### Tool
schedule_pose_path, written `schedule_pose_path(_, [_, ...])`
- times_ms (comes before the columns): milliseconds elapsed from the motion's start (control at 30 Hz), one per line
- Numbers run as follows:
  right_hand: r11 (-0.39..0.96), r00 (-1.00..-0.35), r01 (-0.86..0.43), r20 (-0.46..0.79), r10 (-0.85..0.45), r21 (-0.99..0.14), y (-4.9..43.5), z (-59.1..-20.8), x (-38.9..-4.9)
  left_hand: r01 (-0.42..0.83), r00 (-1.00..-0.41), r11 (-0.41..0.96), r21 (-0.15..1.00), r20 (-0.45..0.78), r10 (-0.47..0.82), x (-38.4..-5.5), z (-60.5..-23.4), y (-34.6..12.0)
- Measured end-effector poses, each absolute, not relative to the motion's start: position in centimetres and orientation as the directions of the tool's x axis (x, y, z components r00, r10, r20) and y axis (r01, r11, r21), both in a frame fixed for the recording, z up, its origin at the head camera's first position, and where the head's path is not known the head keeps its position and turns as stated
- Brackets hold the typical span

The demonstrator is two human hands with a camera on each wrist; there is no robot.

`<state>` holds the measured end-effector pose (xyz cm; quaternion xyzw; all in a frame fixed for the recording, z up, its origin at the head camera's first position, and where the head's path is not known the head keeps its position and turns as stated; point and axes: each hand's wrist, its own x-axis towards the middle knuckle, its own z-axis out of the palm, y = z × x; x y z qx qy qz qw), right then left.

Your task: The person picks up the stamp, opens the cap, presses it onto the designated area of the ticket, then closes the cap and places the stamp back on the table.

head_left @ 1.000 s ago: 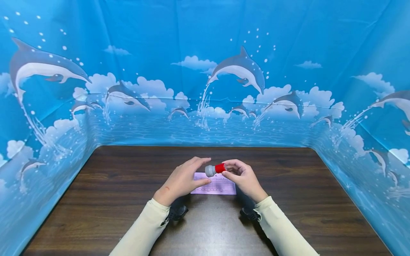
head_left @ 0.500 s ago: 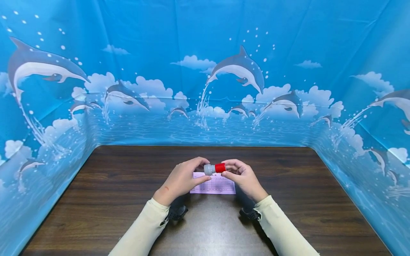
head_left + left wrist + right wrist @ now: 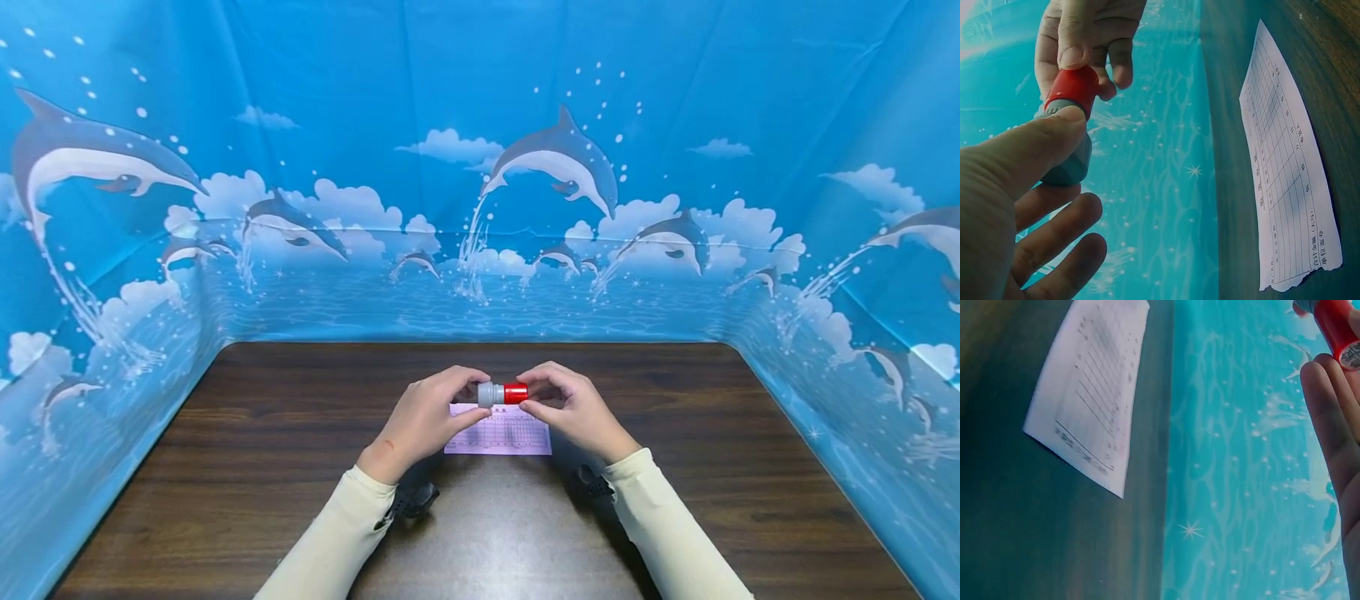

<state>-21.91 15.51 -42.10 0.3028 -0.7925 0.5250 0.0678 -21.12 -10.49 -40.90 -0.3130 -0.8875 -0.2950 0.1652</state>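
Above the table, both hands hold a small stamp with a red body and a grey cap. It lies about level, red end to the right. My left hand pinches the grey cap between thumb and fingers; in the left wrist view its thumb lies across the grey part and the other fingers are spread. The right hand pinches the red body. Its round end face, with dark markings, shows in the right wrist view. Below the hands, a pink printed form lies on the table.
The dark wood table spreads around the hands. A blue dolphin-print curtain encloses its back and both sides. Dark wrist devices sit under both cream sleeves.
The left fingers have closed from beside the grey cap to pinch it. The stamp has levelled slightly, and the right hand and forearm have shifted a little to the right.
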Motion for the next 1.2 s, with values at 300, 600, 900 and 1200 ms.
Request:
schedule_pose_path(300, [0.309,-0.762,-0.629,0.486,-0.429,-0.714,15.5,-42.3,-21.5,0.706,-0.696,0.596,0.383,0.531,0.483,-21.1,-41.0,-10.4])
schedule_pose_path(600, [0.281,-0.764,-0.632,0.519,-0.383,-0.722,15.6,-42.3,-21.2,0.733,-0.666,0.567,0.377,0.566,0.486,-21.1,-40.9,-10.3])
schedule_pose_path(900, [0.275,-0.762,-0.633,0.521,-0.384,-0.724,15.6,-42.0,-20.8,0.763,-0.634,0.532,0.367,0.586,0.505,-20.9,-40.8,-10.3])
schedule_pose_path(1200, [0.273,-0.758,-0.639,0.529,-0.382,-0.719,15.3,-41.9,-20.7,0.764,-0.627,0.544,0.346,0.596,0.502,-21.1,-40.9,-10.4])
